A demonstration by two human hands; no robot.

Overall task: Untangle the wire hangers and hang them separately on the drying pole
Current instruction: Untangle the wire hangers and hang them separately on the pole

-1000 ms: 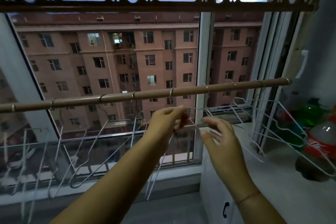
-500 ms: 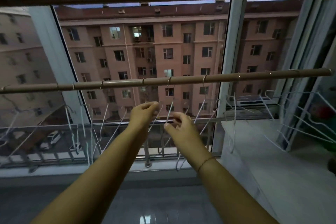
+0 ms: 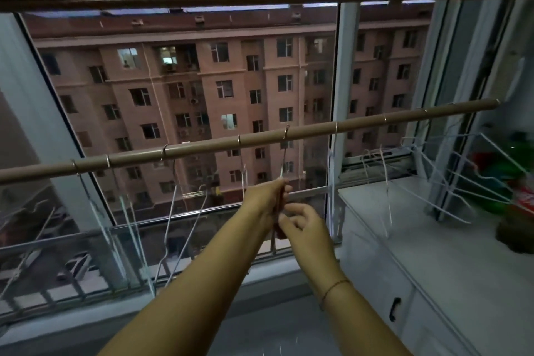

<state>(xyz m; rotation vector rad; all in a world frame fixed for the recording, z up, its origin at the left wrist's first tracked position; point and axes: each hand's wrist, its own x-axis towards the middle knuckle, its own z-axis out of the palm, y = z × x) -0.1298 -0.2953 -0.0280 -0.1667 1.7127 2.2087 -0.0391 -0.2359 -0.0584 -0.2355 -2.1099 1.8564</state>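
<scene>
White wire hanger hooked on the pole, both hands on it

Its hook sits over the brown pole at centre frame, and its long axis drops almost straight down from there into the fingers. Nearer to the hook is the left hand, pinching the wire just beneath it. Just below and to the right, the right hand has its fingers curled, seemingly nipping the lower wire, though blur hides the contact. Separated hangers dangle at lower left and a tangled bunch hangs at right. Half a second ago the hands stood slightly apart; now they nearly touch
</scene>
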